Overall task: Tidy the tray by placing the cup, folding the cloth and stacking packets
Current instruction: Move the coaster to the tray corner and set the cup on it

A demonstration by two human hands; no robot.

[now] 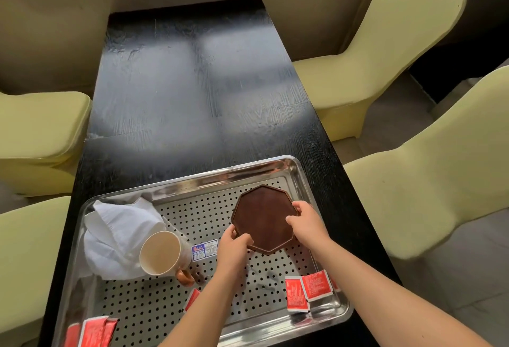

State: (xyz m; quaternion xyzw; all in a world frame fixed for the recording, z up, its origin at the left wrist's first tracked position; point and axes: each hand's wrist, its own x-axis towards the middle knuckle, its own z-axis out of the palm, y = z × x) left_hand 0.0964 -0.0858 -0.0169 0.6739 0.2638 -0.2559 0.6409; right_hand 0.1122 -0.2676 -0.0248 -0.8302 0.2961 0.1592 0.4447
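Two hands on the brown octagonal coaster [264,218]: left hand [234,244] curled onto its near-left edge, right hand [305,221] pinching its right edge. Both partly closed on it. Can't tell if it's lifted or flat on the tray [248,173].

Step in hand looks like positioning the coaster at the tray's far right, prep for the cup. The cup [161,253] lies on its side left of centre, mouth toward the camera, resting against the crumpled white cloth [115,233] in the tray's far-left corner. Cloth unfolded.

Red packets unstacked and well apart: a few at near right [308,290], some at near left [95,331], one [192,299] beside the left forearm. A blue-and-white packet [205,249] sits just right of the cup.

Next move likely: settle the coaster, release, right the cup by its handle and set it on top.

Hard to read: near-left packets cut by the frame edge, exact count unclear. Packet print illegible. Left arm hides part of the tray. Surface [192,84] glare beyond.
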